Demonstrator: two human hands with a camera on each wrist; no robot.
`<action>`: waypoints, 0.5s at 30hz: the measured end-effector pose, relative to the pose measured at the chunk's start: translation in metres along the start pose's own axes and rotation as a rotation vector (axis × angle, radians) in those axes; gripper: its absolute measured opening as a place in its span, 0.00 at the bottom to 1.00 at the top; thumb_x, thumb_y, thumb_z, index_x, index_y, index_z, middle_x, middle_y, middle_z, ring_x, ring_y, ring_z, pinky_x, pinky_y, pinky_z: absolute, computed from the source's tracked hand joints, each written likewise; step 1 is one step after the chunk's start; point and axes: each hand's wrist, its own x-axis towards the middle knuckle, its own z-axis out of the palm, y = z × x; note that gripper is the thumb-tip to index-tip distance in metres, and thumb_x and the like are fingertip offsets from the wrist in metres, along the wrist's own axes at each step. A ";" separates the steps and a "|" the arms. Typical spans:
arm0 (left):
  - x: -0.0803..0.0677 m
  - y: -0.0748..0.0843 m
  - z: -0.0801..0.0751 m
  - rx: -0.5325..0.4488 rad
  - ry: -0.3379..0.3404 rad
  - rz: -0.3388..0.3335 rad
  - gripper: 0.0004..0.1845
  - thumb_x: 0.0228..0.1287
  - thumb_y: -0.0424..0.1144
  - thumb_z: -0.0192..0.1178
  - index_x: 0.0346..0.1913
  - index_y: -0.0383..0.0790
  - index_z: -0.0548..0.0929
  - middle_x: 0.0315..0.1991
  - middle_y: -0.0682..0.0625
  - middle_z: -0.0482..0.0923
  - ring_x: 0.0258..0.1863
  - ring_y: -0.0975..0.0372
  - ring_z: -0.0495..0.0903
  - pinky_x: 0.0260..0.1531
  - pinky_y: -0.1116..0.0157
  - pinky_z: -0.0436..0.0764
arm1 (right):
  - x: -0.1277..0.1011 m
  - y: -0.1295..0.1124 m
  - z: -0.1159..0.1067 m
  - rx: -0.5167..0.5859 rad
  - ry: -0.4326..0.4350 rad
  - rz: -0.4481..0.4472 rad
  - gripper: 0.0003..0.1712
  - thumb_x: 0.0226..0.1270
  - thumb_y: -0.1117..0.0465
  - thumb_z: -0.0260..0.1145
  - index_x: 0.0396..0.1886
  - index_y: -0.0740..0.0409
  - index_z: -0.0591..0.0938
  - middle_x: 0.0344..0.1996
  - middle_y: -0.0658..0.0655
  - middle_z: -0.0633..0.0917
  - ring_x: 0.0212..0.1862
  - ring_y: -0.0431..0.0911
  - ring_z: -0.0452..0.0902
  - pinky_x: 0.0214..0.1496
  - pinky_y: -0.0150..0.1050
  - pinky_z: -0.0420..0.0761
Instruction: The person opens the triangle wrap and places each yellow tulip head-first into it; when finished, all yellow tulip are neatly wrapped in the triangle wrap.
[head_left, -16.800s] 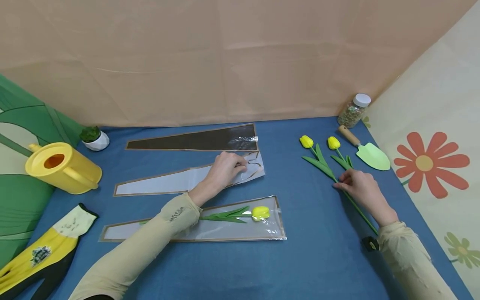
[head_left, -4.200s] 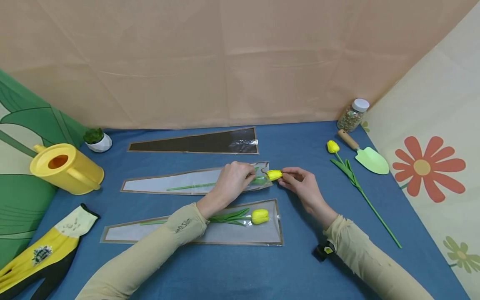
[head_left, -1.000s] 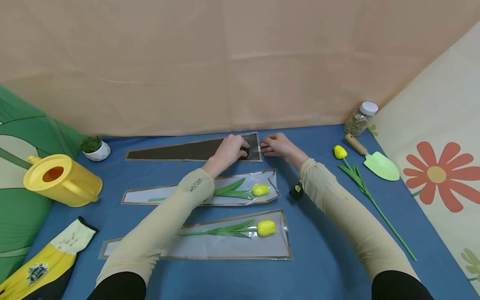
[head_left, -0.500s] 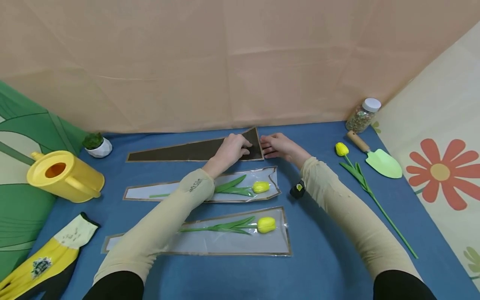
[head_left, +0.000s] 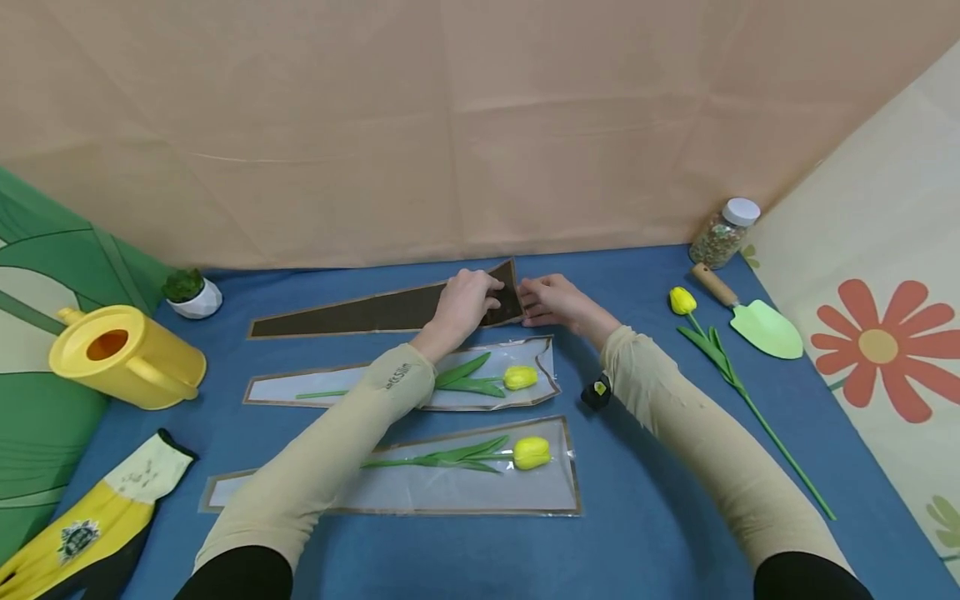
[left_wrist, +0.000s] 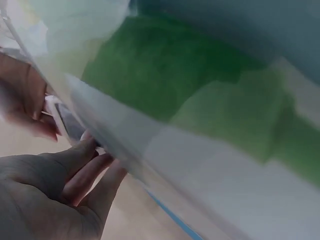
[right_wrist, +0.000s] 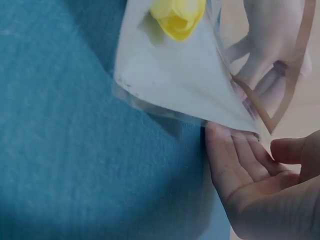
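In the head view, the dark sleeve [head_left: 352,317] lies farthest back on the blue surface [head_left: 637,533], its narrow end off to the left. The left hand [head_left: 463,302] is over its wide end, thumb and fingers curled in and pinching it there. The right hand [head_left: 561,304] sits just beyond that wide edge — fingertips touching it, fingers relaxed rather than closed round anything. Nearer the person, beneath the left forearm, lie the middle sleeve [head_left: 465,402] and the front sleeve [head_left: 465,492], each with a yellow tulip inside. A loose tulip [head_left: 712,351] lies to the right, well apart from both hands, next to a trowel [head_left: 767,330] and a jar [head_left: 716,242]; a watering can [head_left: 146,367] stands at the far left. The left wrist view is blurred by white sleeve and green leaves close to the camera, but the left hand's fingertips gather at a dark patch of sleeve, with the right hand just beyond. In the right wrist view, the right hand's thumb stands apart from its fingers, near a brown-edged corner — the left hand shows behind.
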 end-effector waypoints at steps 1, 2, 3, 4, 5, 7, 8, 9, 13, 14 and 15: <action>0.000 0.000 0.000 0.011 0.002 0.000 0.18 0.73 0.33 0.69 0.63 0.37 0.88 0.56 0.44 0.89 0.18 0.60 0.81 0.19 0.68 0.67 | 0.000 0.001 0.001 0.000 -0.004 -0.001 0.30 0.92 0.54 0.46 0.79 0.71 0.67 0.72 0.72 0.75 0.61 0.61 0.81 0.65 0.50 0.82; 0.000 0.001 0.001 0.021 0.005 0.003 0.17 0.73 0.33 0.69 0.62 0.37 0.88 0.55 0.44 0.89 0.20 0.61 0.83 0.20 0.67 0.70 | -0.001 0.001 0.001 0.000 -0.008 -0.003 0.30 0.92 0.55 0.46 0.80 0.71 0.67 0.72 0.72 0.75 0.59 0.59 0.82 0.65 0.50 0.82; 0.000 0.001 0.002 0.031 0.006 0.008 0.17 0.73 0.33 0.69 0.62 0.37 0.89 0.55 0.45 0.90 0.23 0.61 0.85 0.21 0.67 0.73 | -0.001 0.001 0.002 0.001 -0.011 -0.004 0.30 0.92 0.55 0.47 0.80 0.71 0.67 0.71 0.71 0.76 0.58 0.58 0.83 0.64 0.49 0.83; 0.000 0.002 0.002 0.039 0.008 0.014 0.16 0.73 0.33 0.69 0.61 0.37 0.89 0.54 0.45 0.90 0.26 0.61 0.87 0.24 0.67 0.77 | -0.002 0.002 0.003 -0.002 -0.014 -0.008 0.30 0.92 0.56 0.47 0.80 0.71 0.67 0.71 0.71 0.76 0.56 0.56 0.83 0.64 0.49 0.83; 0.000 0.002 0.003 0.041 0.008 0.019 0.16 0.73 0.33 0.69 0.61 0.37 0.90 0.54 0.45 0.90 0.30 0.60 0.88 0.27 0.66 0.81 | -0.002 0.002 0.003 -0.006 -0.015 -0.012 0.29 0.92 0.56 0.47 0.80 0.72 0.67 0.71 0.71 0.75 0.55 0.55 0.84 0.63 0.48 0.83; 0.001 0.003 0.004 0.043 0.009 0.025 0.15 0.73 0.33 0.69 0.59 0.37 0.90 0.53 0.45 0.90 0.37 0.59 0.90 0.33 0.63 0.86 | -0.003 0.003 0.004 -0.009 -0.013 -0.019 0.29 0.92 0.56 0.48 0.80 0.71 0.67 0.72 0.71 0.75 0.53 0.53 0.84 0.62 0.47 0.84; 0.001 0.004 0.004 0.048 0.010 0.027 0.15 0.73 0.34 0.69 0.59 0.37 0.91 0.53 0.45 0.90 0.39 0.58 0.90 0.37 0.61 0.87 | -0.003 0.003 0.004 -0.009 -0.015 -0.022 0.29 0.92 0.57 0.48 0.80 0.71 0.67 0.72 0.71 0.74 0.53 0.52 0.84 0.62 0.46 0.84; 0.001 0.004 0.005 0.054 0.010 0.027 0.14 0.72 0.35 0.70 0.58 0.38 0.91 0.53 0.46 0.90 0.41 0.57 0.90 0.39 0.60 0.88 | -0.003 0.004 0.004 -0.012 -0.019 -0.025 0.29 0.92 0.57 0.48 0.80 0.71 0.66 0.73 0.71 0.73 0.54 0.52 0.84 0.61 0.45 0.85; 0.002 0.005 0.005 0.076 0.012 0.013 0.12 0.71 0.37 0.71 0.54 0.41 0.93 0.51 0.46 0.91 0.45 0.56 0.90 0.44 0.58 0.88 | -0.004 0.006 0.006 -0.017 -0.047 -0.033 0.29 0.92 0.57 0.49 0.81 0.70 0.65 0.75 0.71 0.72 0.60 0.56 0.85 0.59 0.43 0.86; 0.002 0.004 0.005 0.084 0.012 0.008 0.12 0.71 0.38 0.71 0.53 0.41 0.94 0.51 0.47 0.91 0.45 0.55 0.90 0.44 0.58 0.88 | -0.004 0.007 0.006 -0.022 -0.054 -0.035 0.29 0.92 0.57 0.49 0.81 0.71 0.65 0.75 0.72 0.71 0.61 0.57 0.85 0.58 0.42 0.86; 0.002 0.004 0.005 0.093 0.012 0.004 0.11 0.71 0.38 0.71 0.53 0.42 0.94 0.50 0.47 0.91 0.45 0.55 0.90 0.44 0.58 0.88 | -0.004 0.007 0.007 -0.026 -0.061 -0.036 0.29 0.92 0.57 0.49 0.81 0.70 0.65 0.76 0.72 0.71 0.62 0.57 0.84 0.58 0.41 0.86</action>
